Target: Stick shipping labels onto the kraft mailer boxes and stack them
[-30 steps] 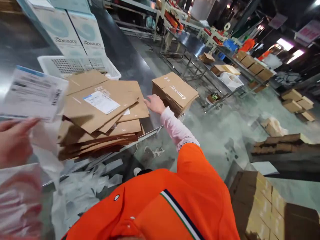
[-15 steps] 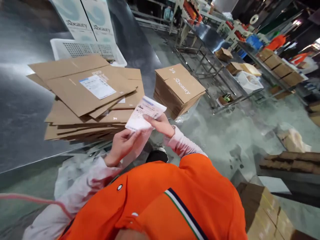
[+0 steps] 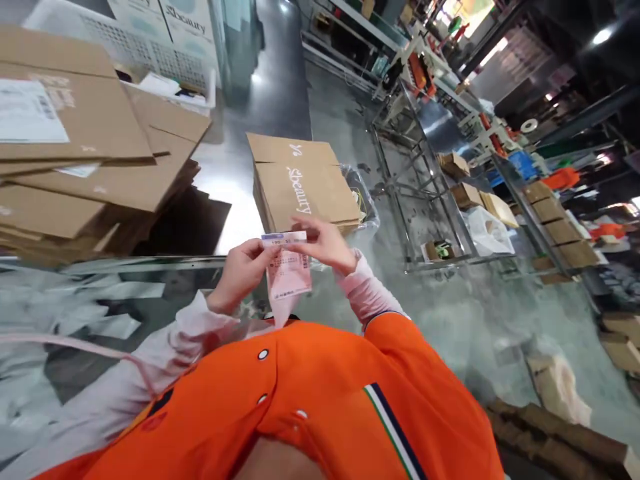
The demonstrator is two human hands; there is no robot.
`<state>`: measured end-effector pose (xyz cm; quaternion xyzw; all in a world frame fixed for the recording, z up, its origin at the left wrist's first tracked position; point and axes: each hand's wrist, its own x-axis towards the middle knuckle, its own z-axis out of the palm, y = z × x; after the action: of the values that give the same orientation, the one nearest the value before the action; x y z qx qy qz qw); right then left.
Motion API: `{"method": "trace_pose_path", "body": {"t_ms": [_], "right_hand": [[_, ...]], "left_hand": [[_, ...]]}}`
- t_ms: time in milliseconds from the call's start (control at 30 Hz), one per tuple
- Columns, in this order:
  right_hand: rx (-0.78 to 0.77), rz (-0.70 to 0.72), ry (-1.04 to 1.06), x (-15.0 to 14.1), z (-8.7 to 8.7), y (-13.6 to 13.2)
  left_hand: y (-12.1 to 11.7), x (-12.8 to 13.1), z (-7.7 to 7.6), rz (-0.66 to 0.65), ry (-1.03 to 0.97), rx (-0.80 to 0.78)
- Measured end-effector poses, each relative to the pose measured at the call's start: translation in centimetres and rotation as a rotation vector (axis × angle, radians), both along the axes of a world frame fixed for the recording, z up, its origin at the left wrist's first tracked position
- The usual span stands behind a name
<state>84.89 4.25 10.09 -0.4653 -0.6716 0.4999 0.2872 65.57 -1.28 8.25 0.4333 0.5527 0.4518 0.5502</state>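
Observation:
A strip of printed shipping labels (image 3: 289, 275) hangs in front of my chest, its lower end trailing down. My left hand (image 3: 241, 272) pinches its upper left edge between thumb and fingers. At the upper right edge, my right hand (image 3: 323, 243) is closed on the same strip. Just beyond my hands stands a stack of flat cardboard boxes (image 3: 305, 187) with white "Sbeauty" lettering. To the left lies a larger pile of flattened cartons (image 3: 100, 180), and a white shipping label (image 3: 31, 112) is stuck on the top one.
A white plastic basket (image 3: 212, 90) holds printed cartons and papers at the back left of the metal table (image 3: 280, 87). Backing-paper scraps (image 3: 120, 307) litter the lower left. Across the floor stand metal workbenches (image 3: 425, 160) with boxes. Brown cartons (image 3: 560, 433) lie at lower right.
My view has swung rightward, so the carton pile sits further left. The label strip, earlier tilted, now hangs more upright, with both hands closer together at its top edge.

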Motion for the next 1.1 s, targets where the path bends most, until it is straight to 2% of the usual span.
{"method": "trace_pose_path", "body": {"t_ms": [100, 167, 233, 367, 433, 500, 600, 667, 733, 800, 867, 933, 967, 1033, 1100], "right_hand": [[0.018, 0.070, -0.002, 2.8, 0.8, 0.8], [0.037, 0.134, -0.020, 3.8, 1.0, 0.9], [0.080, 0.113, -0.049, 4.5, 1.0, 0.8], [0.147, 0.101, -0.070, 5.4, 0.8, 2.4], [0.206, 0.125, -0.081, 5.7, 0.6, 5.2], [0.260, 0.127, -0.105, 5.8, 0.2, 9.3], [0.275, 0.070, -0.175, 5.4, -0.8, 16.2], [0.247, 0.023, -0.238, 5.0, -1.8, 19.8], [0.223, 0.006, -0.312, 4.5, -2.9, 21.8], [0.231, -0.017, -0.425, 4.3, -3.8, 22.4], [0.277, -0.113, -0.570, 4.2, -4.2, 22.1], [0.378, -0.157, -0.702, 3.9, -4.2, 21.4], [0.445, -0.090, -0.750, 3.7, -4.2, 20.9], [0.560, 0.179, -0.809, 3.2, -4.3, 19.5], [0.571, 0.394, -0.844, 2.9, -4.5, 17.6]], "left_hand": [[-0.5, 2.9, 0.1, 0.017, 0.058, 0.082], [-0.5, 4.5, -0.1, 0.087, 0.120, 0.144], [-0.2, 6.1, -0.5, 0.189, 0.178, 0.180], [0.8, 9.1, -1.6, 0.330, 0.117, 0.105], [1.2, 10.5, -2.6, 0.324, -0.017, 0.038], [1.2, 11.8, -3.7, 0.272, -0.129, -0.034], [1.3, 13.8, -5.2, 0.226, -0.151, -0.140], [1.7, 14.9, -5.7, 0.239, -0.128, -0.187], [2.1, 15.5, -5.9, 0.252, -0.114, -0.211], [2.1, 15.5, -6.1, 0.244, -0.114, -0.227], [1.1, 14.7, -6.7, 0.180, -0.086, -0.264], [-0.9, 13.2, -7.5, 0.006, 0.006, -0.324], [-2.1, 12.3, -7.7, -0.102, 0.067, -0.332], [-3.9, 10.2, -7.5, -0.323, 0.172, -0.265], [-4.1, 8.1, -6.1, -0.440, 0.233, -0.115]]}}
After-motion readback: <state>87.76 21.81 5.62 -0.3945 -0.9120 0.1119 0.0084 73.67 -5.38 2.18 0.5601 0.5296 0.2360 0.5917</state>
